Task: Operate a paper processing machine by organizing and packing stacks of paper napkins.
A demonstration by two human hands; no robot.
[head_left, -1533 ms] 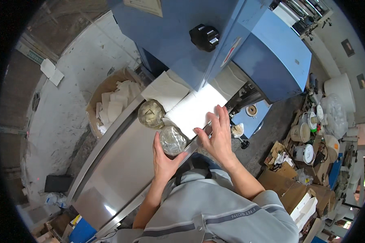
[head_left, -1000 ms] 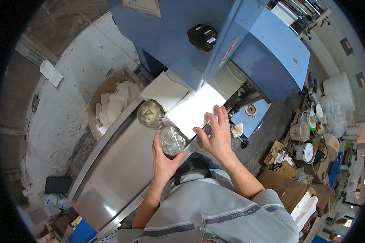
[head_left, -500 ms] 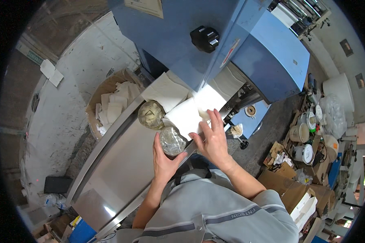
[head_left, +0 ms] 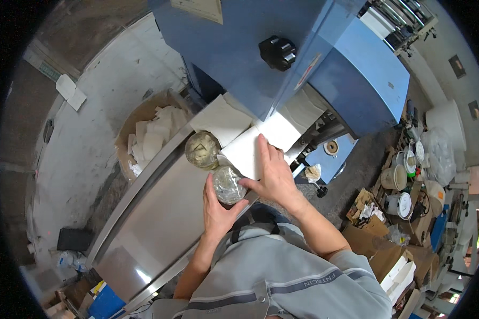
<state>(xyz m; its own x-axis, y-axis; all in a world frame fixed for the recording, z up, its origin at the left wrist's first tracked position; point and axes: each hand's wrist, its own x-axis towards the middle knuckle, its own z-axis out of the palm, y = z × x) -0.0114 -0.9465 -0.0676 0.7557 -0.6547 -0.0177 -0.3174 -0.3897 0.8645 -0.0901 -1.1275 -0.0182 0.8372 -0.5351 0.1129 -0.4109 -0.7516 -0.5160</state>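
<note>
My left hand (head_left: 221, 215) is curved around a round object in crinkled clear wrap (head_left: 228, 184), thumb and fingers on either side of it. A second round object of the same look, with a greenish-grey top (head_left: 202, 150), stands just beyond it, apart from my hands. My right hand (head_left: 275, 175) lies with fingers stretched over a white stack of soft sheets (head_left: 243, 154), which looks like napkins. Its thumb reaches toward the near round object's edge and seems to touch it. Another white stack (head_left: 221, 119) lies farther left on the metal table (head_left: 159, 204).
A blue machine (head_left: 218, 53) with a black knob (head_left: 278, 53) overhangs the sheets. A cardboard box (head_left: 126, 125) of white scraps stands left of the table's raised metal edge. Buckets (head_left: 393, 176) and cardboard boxes (head_left: 386, 252) crowd the floor at the right.
My right hand has slid left along the white sheets, its fingers now flatter and its thumb nearer the wrapped object. My left hand stays around that object. The view has shifted slightly.
</note>
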